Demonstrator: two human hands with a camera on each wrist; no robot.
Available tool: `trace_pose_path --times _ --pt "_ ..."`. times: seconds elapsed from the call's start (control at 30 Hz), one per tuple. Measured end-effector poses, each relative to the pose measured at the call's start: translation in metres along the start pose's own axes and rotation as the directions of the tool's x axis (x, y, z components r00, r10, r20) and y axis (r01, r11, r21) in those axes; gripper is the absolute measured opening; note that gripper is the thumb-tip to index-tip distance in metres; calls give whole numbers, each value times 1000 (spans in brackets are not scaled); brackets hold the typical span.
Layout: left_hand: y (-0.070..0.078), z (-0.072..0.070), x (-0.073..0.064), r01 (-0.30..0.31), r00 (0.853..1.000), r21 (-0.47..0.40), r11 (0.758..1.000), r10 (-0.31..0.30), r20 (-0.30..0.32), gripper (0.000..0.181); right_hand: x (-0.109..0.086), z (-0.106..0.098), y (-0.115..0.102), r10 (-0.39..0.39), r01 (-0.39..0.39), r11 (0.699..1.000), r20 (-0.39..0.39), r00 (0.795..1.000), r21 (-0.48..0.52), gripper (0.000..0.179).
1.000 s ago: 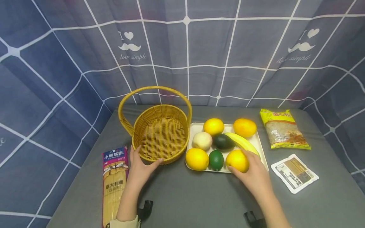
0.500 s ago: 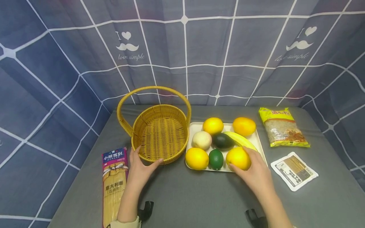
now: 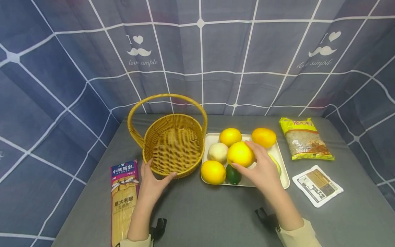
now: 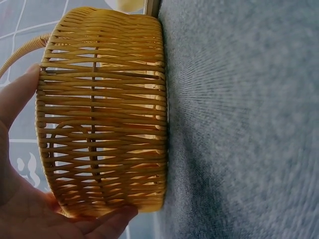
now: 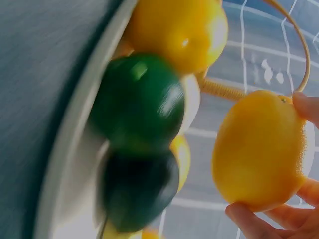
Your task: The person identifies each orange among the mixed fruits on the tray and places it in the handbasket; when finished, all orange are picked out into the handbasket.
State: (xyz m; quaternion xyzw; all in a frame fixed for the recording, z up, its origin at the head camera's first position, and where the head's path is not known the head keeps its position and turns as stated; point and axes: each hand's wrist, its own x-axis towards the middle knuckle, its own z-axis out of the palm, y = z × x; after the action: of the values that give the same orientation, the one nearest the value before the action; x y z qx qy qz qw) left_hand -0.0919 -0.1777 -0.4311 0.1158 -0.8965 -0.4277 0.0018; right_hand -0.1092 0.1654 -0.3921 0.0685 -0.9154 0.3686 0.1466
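My right hand pinches a yellow lemon between thumb and fingertips, above the fruit on a cream tray. In the right wrist view the lemon hangs apart from a green avocado-like fruit and a darker one. The held lemon and hand hide that darker fruit and much of a banana in the head view. My left hand holds the near side of a woven basket, thumb and fingers spread along its rim and wall. Nothing lies inside the basket.
On the tray are another lemon, a pale peach-like fruit and yellow-orange fruits at the back, one a mango shape. Pasta lies left; a yellow food bag and a white sealed pack lie right.
My right hand has lifted the lemon from the tray's near edge and moved it up and left, over the middle fruit. My left hand has stayed at the basket.
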Motion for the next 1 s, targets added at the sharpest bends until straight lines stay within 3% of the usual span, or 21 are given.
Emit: trace_pose_path --times 0.17,0.4,0.6,1.0 --pt "-1 1 0 4 1000 -6 1000 -4 -4 109 14 17 -24 -72 68 996 59 996 64 81" --pt "-1 2 -1 1 1000 -17 1000 -1 -16 110 33 52 -55 -211 196 972 110 971 133 79" --pt "-1 3 -1 -13 1000 -9 1000 12 -25 111 51 82 -73 -251 223 959 157 955 175 79" --pt "-3 5 0 -10 999 -17 1000 9 -39 105 76 142 -91 -287 245 951 248 925 188 81"
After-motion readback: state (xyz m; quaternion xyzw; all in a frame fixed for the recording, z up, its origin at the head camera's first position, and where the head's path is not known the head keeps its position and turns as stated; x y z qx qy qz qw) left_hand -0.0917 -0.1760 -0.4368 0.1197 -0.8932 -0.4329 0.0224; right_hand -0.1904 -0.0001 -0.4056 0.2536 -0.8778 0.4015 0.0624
